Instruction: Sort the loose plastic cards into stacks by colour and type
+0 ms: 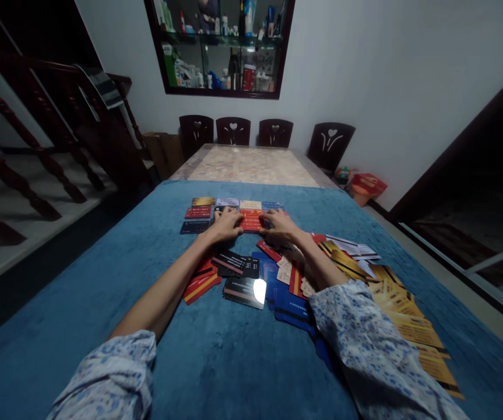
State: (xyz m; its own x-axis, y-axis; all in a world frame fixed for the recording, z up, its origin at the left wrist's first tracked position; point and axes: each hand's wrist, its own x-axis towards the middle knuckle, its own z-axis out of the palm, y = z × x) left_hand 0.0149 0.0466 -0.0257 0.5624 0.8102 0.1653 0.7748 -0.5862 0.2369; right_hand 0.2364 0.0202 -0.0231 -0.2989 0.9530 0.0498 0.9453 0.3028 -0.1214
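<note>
A red card (252,221) lies between my two hands in a laid-out block of cards. My left hand (226,224) has its fingers bent at the card's left end, and my right hand (279,225) holds the right end the same way. Left of my left hand are a red card (198,213) and a dark navy card (195,227). Along the back of the block run a gold card (203,202), a pale lilac card (227,202), a cream card (250,205) and a blue card (273,205). My left hand partly covers a dark card.
Nearer me lie loose black cards (245,290), red-and-yellow cards (201,286) and blue cards (292,308). Many gold cards (408,324) fan out beyond my right forearm, with white cards (356,248) behind. A blue cloth (146,256) covers the table's near part; chairs (232,130) stand behind.
</note>
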